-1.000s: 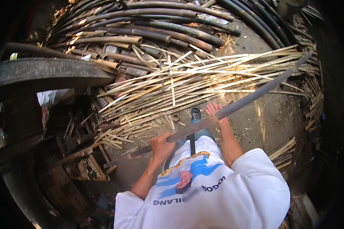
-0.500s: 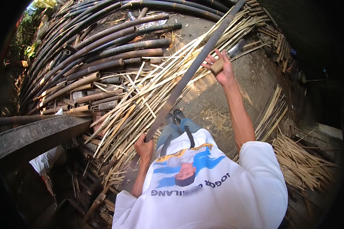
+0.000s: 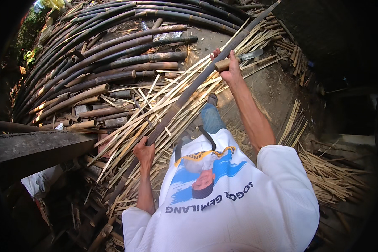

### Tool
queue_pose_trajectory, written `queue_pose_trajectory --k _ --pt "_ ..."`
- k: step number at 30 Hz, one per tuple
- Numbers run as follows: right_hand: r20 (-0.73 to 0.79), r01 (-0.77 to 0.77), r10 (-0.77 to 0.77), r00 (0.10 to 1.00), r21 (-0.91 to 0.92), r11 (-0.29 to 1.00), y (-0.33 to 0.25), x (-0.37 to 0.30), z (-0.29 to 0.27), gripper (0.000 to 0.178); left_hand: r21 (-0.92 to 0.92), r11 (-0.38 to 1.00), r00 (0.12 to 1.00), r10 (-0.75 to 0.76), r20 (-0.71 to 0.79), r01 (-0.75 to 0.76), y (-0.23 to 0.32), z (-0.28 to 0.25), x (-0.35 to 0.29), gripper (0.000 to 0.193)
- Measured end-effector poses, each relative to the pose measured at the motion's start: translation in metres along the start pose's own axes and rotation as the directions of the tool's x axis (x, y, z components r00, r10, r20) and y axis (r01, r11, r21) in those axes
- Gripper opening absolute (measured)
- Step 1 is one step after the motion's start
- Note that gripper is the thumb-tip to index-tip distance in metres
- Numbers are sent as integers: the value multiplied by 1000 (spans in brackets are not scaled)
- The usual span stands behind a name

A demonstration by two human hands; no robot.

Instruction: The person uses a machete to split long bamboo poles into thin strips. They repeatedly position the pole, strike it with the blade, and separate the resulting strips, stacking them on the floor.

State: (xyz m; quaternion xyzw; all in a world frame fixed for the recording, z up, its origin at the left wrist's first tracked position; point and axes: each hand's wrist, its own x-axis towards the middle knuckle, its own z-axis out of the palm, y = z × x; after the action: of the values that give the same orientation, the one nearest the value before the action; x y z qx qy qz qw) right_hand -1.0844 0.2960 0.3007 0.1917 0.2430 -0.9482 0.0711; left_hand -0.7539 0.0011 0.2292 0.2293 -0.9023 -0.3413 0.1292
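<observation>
A long dark bamboo pole (image 3: 185,96) lies slantwise across my body, from the lower left to the upper right. My left hand (image 3: 145,152) is closed round its lower part. Farther up, my right hand (image 3: 230,72) holds a knife by its wooden handle (image 3: 222,65), pinned across the palm under the thumb. The knife's broad metal blade (image 3: 252,54) points right, away from the pole. Fingers of that same hand reach to the pole's far side and touch it. Below the pole, pale split bamboo strips (image 3: 134,122) lie in a loose heap.
Dark whole bamboo poles (image 3: 126,54) are stacked at the far left. A thick grey beam (image 3: 42,145) juts in at the left. More strips (image 3: 323,176) lie at the right, and short bamboo pieces (image 3: 296,59) at the far right. My shoe (image 3: 212,99) stands beside the strips.
My right hand, earlier spread beside the pole, has moved left and closed on it with the knife still held. My left hand and the pole's lower end shifted left. One foot stepped forward.
</observation>
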Motion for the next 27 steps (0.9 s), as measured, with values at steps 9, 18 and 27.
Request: queue_pose_trajectory --k 9,18,27 --pt "-46 -19 17 999 -54 998 8 9 -21 50 12 1000 1000 2 -16 -2 -7 -6 -14 25" --pt "-62 9 -8 998 17 1000 3 -2 -40 48 15 998 998 54 12 -54 -9 8 -18 22" --pt "-221 -1 10 975 40 999 -12 -1 -78 41 89 993 996 75 40 -78 -2 14 -20 16"
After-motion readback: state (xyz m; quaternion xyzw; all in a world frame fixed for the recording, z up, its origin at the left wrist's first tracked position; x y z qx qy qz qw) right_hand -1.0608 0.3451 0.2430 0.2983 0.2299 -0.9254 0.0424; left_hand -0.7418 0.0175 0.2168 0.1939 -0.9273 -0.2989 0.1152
